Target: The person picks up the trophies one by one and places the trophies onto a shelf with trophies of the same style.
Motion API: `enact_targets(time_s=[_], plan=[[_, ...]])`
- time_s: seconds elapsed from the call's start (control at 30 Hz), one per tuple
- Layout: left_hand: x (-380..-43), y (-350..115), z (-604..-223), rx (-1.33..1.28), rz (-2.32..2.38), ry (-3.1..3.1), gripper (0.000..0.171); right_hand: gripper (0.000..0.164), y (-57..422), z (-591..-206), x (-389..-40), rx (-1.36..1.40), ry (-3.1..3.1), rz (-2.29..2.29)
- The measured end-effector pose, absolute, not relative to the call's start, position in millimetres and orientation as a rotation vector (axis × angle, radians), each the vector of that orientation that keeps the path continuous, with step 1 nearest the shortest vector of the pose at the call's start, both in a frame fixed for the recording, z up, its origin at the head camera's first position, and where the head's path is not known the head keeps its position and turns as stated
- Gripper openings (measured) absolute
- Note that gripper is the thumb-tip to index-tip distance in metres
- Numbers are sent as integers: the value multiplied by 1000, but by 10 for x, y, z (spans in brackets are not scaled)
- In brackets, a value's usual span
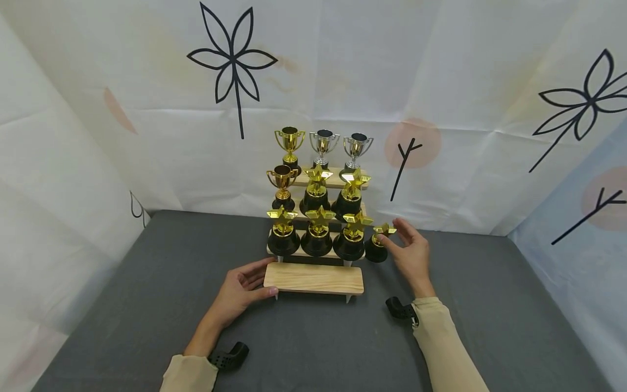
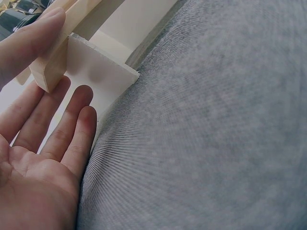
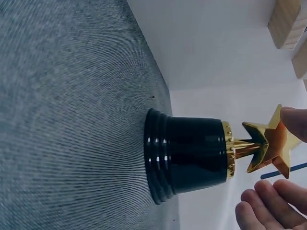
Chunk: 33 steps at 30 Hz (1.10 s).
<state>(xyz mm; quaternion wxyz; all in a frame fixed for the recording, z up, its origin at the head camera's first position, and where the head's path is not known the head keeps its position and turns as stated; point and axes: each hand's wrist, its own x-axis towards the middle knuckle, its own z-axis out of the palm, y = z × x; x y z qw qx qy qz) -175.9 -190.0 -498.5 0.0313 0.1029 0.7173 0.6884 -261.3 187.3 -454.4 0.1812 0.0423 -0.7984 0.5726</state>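
A wooden tiered stand (image 1: 313, 277) rises in steps. At the front step's left end my left hand (image 1: 241, 291) grips the board, thumb on top and fingers at its end and underside in the left wrist view. Beside the stand, a small gold star trophy (image 1: 376, 250) with a black base stands upright on the grey table. My right hand (image 1: 410, 253) is around its star (image 3: 271, 143); the thumb (image 3: 295, 122) overlaps one point, while the visible fingers stay slightly apart from it.
Gold star trophies (image 1: 317, 239) fill the step above the front one. Higher up are two more star trophies, a bronze-coloured cup (image 1: 282, 179), a gold cup (image 1: 289, 140) and silver cups (image 1: 323, 142). A white patterned cloth (image 1: 343, 71) hangs behind the grey table (image 1: 313, 343).
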Motion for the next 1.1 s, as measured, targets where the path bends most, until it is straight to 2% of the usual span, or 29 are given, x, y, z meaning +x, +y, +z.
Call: enact_targets(time_s=[0.17,0.4,0.63,0.87,1.1], plan=[[-1759,-1895,-4979,315,2129,2202,71,63,1874,-4552,-2629,104,-2288,1668],[-1756,-1895,-4986,331,2136,2191,72,45,1884,-4561,-2615,71,-2319,1618],[-1750,-1896,-4982,322,2139,2179,72,35,1890,-4571,-2600,99,-2282,1637],[-1749,-1898,-4983,313,2134,2186,73,33,1933,-4552,-2596,75,-2268,1676],[-1752,-1908,-4984,326,2123,2205,73,34,2044,-4365,-2504,90,-2356,1682]])
